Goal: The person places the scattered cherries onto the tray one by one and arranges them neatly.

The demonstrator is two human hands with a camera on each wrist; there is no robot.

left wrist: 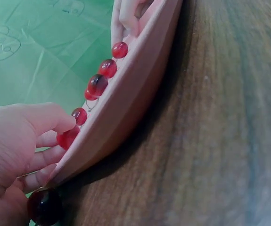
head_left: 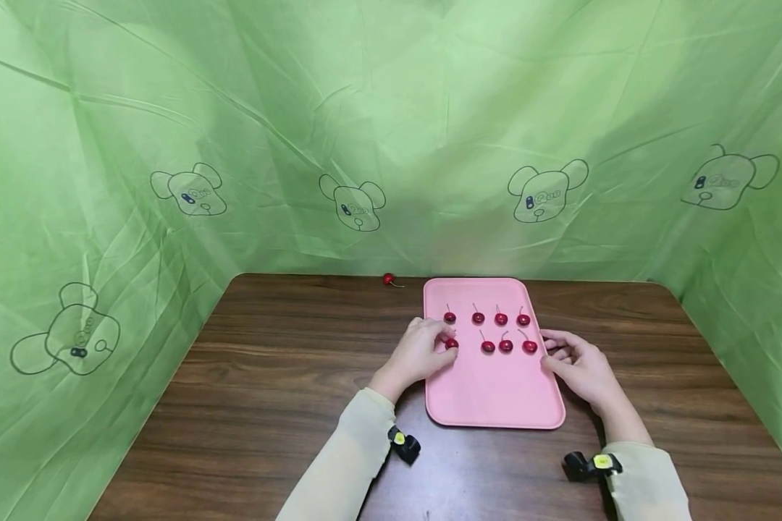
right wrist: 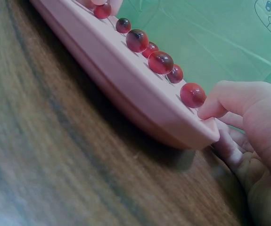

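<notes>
In the head view my left hand (head_left: pixel 420 351) reaches over the left edge of a pink tray (head_left: pixel 489 398). Its thumb and forefinger pinch a red cherry (head_left: pixel 452 344) at the left end of the nearer row. My right hand (head_left: pixel 583 365) grips the tray's right rim, its thumb on the edge; the right wrist view shows its fingers at the tray corner. Several more cherries with thin stems lie on the tray in two rows, such as one cherry (head_left: pixel 478 318) in the farther row and another cherry (head_left: pixel 529 346) at the right end of the nearer row.
A single cherry (head_left: pixel 388 278) lies on the wooden table (head_left: pixel 287 376) by its back edge, left of the tray. Green cloth (head_left: pixel 430 145) with printed bear heads hangs behind and on both sides. Black straps with cameras sit on both wrists.
</notes>
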